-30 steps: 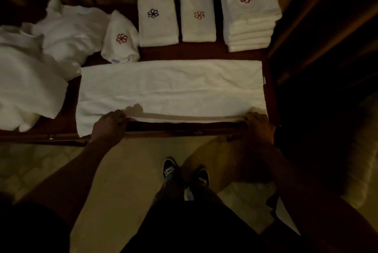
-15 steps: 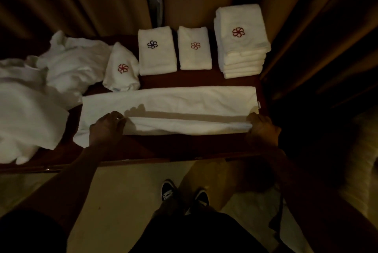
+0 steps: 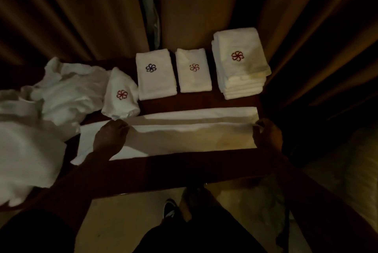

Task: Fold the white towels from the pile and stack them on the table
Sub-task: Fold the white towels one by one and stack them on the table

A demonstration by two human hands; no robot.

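Dim as the room is, the pale floor (image 3: 122,222) and a dark shoe (image 3: 169,209) show nearest, then the bare front strip of the dark wooden bench (image 3: 184,173). A second ago that strip was covered: the long white towel (image 3: 184,140) hung to the bench's near edge. Both hands have since carried its near hem up and away, so the towel now lies as a narrower band with only a thin far strip uncovered. I judge the lengthwise fold nearly done, with the crosswise folds and the stacking still to come. The left hand (image 3: 110,138) keeps its grip closed on the folded hem, and the right hand (image 3: 268,136) pinches it at the other end, though shadow blurs the fingertips. Left of the left hand one towel corner lies unfolded. Further left the loose pile (image 3: 30,150) runs out of view. Beyond sit a slumped towel with a red flower (image 3: 121,94), a folded one with a blue flower (image 3: 155,74), another red-marked one (image 3: 194,70), and the tall stack (image 3: 239,58) at the right. Brown curtains (image 3: 81,17) close the back.
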